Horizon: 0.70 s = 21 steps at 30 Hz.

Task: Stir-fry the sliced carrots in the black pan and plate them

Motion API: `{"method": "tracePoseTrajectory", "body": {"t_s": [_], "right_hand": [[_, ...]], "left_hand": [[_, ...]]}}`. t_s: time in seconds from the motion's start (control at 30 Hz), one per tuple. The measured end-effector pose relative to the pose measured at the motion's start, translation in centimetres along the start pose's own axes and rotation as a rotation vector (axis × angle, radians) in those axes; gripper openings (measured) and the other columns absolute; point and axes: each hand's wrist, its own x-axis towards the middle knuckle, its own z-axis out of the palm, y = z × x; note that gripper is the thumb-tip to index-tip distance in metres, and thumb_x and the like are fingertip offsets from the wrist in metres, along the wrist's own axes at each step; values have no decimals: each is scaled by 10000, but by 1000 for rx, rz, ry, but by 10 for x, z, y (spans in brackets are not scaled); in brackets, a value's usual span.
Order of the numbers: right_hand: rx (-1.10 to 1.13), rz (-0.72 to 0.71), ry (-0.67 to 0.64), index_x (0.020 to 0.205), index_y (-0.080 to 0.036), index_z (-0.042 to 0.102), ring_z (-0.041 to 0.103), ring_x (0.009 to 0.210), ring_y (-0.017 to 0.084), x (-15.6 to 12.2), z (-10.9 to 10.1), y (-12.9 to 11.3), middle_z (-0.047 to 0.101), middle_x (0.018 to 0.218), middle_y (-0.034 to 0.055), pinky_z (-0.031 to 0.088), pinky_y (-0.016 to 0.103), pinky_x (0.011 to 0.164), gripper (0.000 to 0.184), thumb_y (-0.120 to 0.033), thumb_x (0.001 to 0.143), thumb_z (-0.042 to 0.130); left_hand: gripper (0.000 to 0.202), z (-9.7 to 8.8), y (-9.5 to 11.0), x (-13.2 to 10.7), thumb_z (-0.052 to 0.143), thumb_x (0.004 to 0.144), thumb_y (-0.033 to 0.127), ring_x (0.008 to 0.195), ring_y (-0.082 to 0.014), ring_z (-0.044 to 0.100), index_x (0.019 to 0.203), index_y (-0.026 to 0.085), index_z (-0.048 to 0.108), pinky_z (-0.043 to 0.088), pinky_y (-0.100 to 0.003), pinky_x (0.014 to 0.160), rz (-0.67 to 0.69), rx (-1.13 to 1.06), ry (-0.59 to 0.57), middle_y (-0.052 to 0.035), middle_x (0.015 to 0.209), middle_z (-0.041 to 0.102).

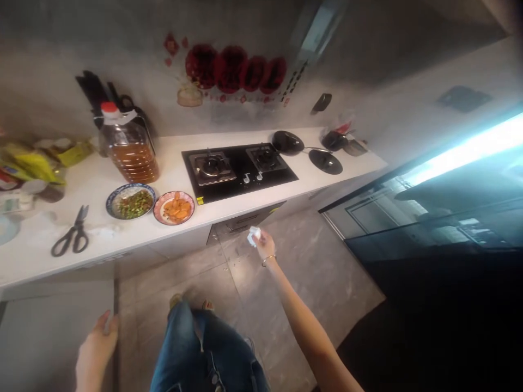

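My right hand (266, 245), wearing a thin bracelet at the wrist, is closed on a crumpled white tissue (254, 236). It is held out over the floor, in front of the counter and below the stove. Low on the left side, my left hand (97, 344) hangs in the air by a grey cabinet front, its fingers loosely bent and apart, with nothing seen in it. On the counter nearest that hand lie black-handled scissors (74, 231) with their blades together.
Along the white counter (134, 234) stand a plate of chopped green food (133, 204), a plate of orange slices (177, 209), a large oil bottle (129, 147) and a black gas stove (241, 171). A pan (287, 142) and a lid (325, 161) lie farther right. Small bits dot the tiled floor (196, 277).
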Motion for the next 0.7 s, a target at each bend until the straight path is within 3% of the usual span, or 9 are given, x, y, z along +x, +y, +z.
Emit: {"method": "tracePoseTrajectory", "body": {"t_s": [0.13,0.23,0.3,0.4,0.5,0.6,0.63,0.7], "right_hand": [[14,31,114,1146,-112,631,601,869,241,126,9,3,638,1044,172,486,360,809,357,-227,820,544],[-6,4,123,1174,-125,638,567,931,236,213,41,-7,611,1070,153,464,361,851,363,-215,842,520],[-56,29,123,1172,-134,649,545,962,243,250,70,-14,610,1053,148,447,378,874,357,-176,850,500],[-120,36,93,1176,-145,659,520,986,251,260,112,-25,611,1081,159,421,407,906,366,-120,857,483],[-105,-164,-97,1249,-185,631,493,1078,251,233,136,-39,598,1193,146,393,405,951,427,-88,862,481],[-41,-448,-417,1264,-255,625,495,1122,213,215,130,-44,611,1244,72,375,358,991,469,-69,855,493],[-44,-466,-464,1255,-257,633,507,1111,207,218,122,-42,619,1248,61,376,351,991,466,-62,859,482],[-99,-361,-430,1267,-225,628,527,1087,219,235,104,-35,624,1266,76,384,368,983,456,-62,885,438]], "left_hand": [[540,29,92,-10,409,864,451,975,-350,687,1287,163,581,545,-449,811,170,-55,33,-156,1136,703],[452,51,153,-6,434,865,434,944,-316,701,1199,201,628,558,-413,781,283,-136,78,-119,1153,704],[405,62,195,-1,448,864,414,904,-295,714,1166,224,640,565,-401,766,346,-183,82,-101,1157,705],[391,69,266,4,439,876,398,939,-288,710,1164,218,633,559,-412,814,453,-241,54,-104,1177,695],[379,68,346,4,440,882,394,1024,-274,685,1145,201,632,539,-406,890,579,-317,4,-104,1159,704],[375,62,416,1,434,896,390,1077,-244,662,1144,186,629,507,-395,959,678,-390,-60,-101,1180,694],[379,60,434,1,432,901,385,1100,-240,650,1155,182,626,495,-395,978,694,-407,-64,-102,1193,688],[384,58,459,0,436,904,380,1126,-238,635,1171,175,622,480,-395,996,690,-433,-46,-106,1205,680]]}}
